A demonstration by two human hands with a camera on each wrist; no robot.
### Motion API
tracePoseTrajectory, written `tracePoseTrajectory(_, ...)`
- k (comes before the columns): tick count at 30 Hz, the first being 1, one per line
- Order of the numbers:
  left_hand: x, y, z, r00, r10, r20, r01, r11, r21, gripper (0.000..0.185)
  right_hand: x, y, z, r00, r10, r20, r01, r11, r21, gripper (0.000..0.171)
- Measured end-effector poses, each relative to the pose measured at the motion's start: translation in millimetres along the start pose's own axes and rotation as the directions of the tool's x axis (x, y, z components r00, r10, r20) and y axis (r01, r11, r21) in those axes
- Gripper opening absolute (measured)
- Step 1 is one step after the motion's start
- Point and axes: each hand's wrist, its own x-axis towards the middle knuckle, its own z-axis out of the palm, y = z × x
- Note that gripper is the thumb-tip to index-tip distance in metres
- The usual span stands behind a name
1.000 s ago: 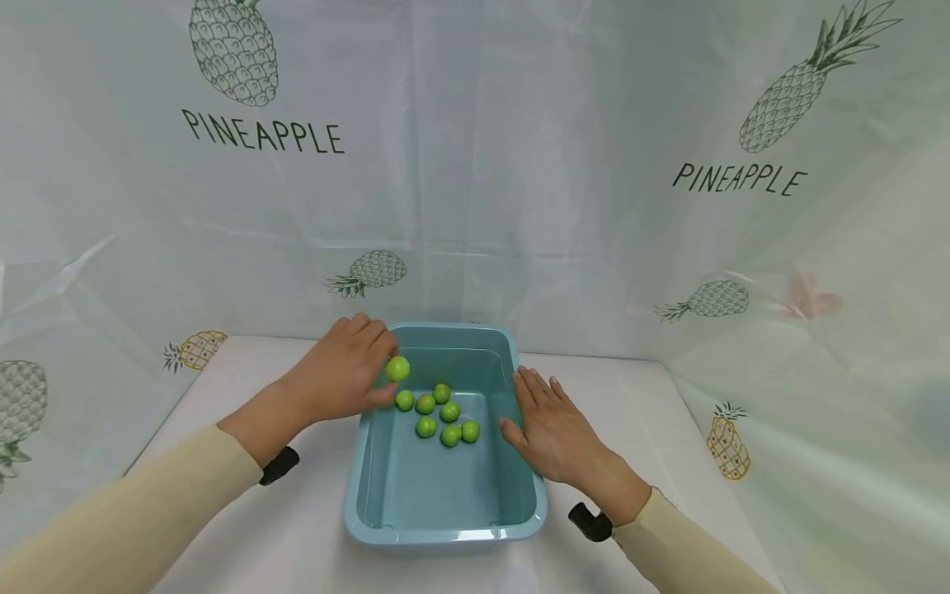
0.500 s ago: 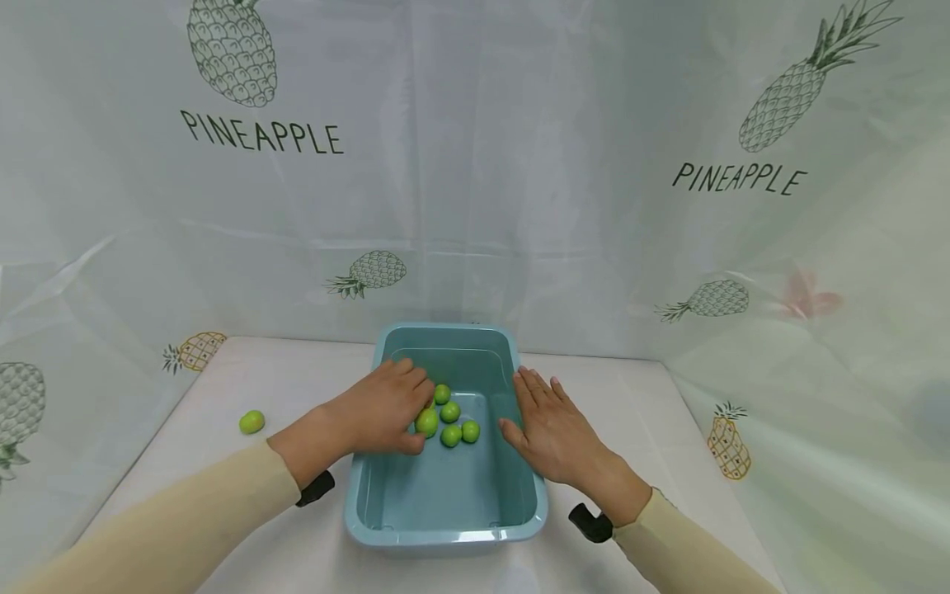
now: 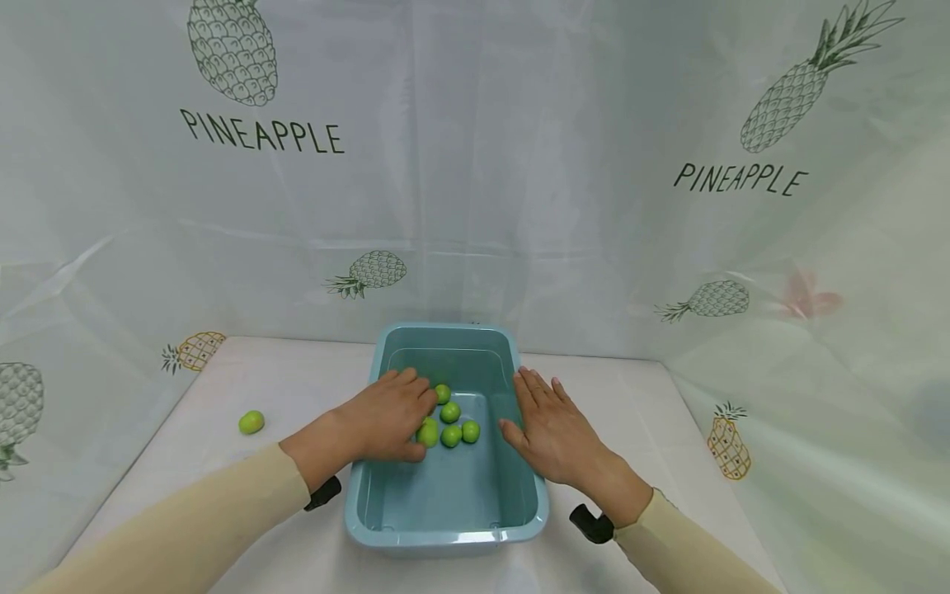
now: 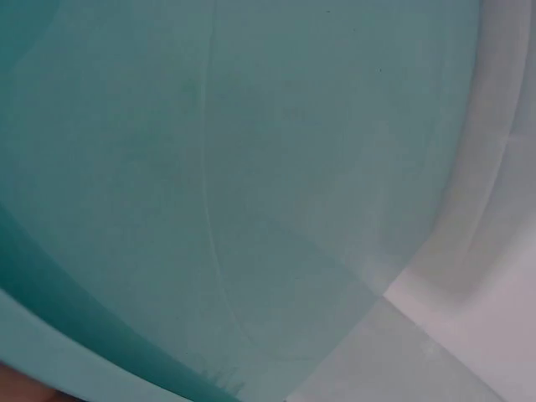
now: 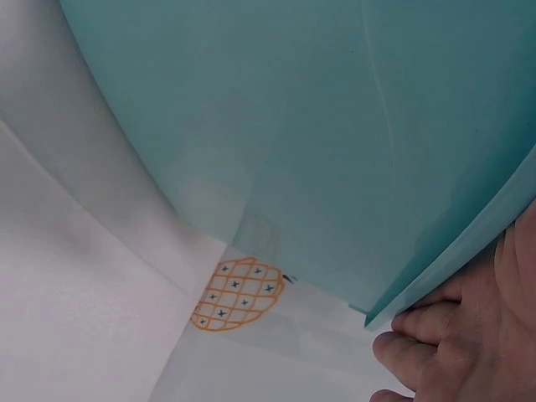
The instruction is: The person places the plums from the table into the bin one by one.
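Observation:
My left hand (image 3: 386, 417) reaches over the left side of a blue plastic basin (image 3: 445, 536). Its thumb and fingers close around a small green lime (image 3: 428, 436), low in the basin; the fingertips are partly hidden. Several more limes lie on the basin floor, among them one lime (image 3: 471, 431) at the right of the cluster and another lime (image 3: 442, 393) toward the back. My right hand (image 3: 560, 429) lies flat with straight fingers along the right rim. In the right wrist view, its fingers (image 5: 427, 352) touch the basin's outer wall (image 5: 293, 126).
A single lime (image 3: 251, 422) sits on the white tabletop (image 3: 297, 363), left of the basin. Pineapple-printed sheeting (image 3: 490, 181) hangs behind the table and down both sides. Basin wall (image 4: 251, 167) fills most of the left wrist view.
My left hand has carried a lime from above the left rim down into the basin, moving right. The tabletop lime came out from behind my arm. My right hand stays still.

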Motion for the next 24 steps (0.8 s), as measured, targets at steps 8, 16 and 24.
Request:
tracePoseTrajectory(8, -1.2, -0.9, 3.0, 1.0, 0.013, -0.026, -0.012, 0.999, 0.042, 0.045, -0.1, -1.1, -1.0, 1.0, 0.004, 0.005, -0.004, 1.0, 0.004, 0.077)
tracePoseTrajectory(16, -1.5, -0.9, 7.1, 0.998, 0.005, -0.069, -0.003, 1.0, 0.03, 0.035, -1.7, -0.4, -1.6, 1.0, 0.004, 0.019, -0.004, 1.0, 0.012, 0.076)
tracePoseTrajectory(24, -6.6, -10.3, 5.8, 0.98, -0.074, -0.185, 0.066, 0.996, -0.053, 0.019, -1.5, 0.2, -1.3, 1.0, 0.003, 0.019, -0.003, 1.0, 0.009, 0.076)
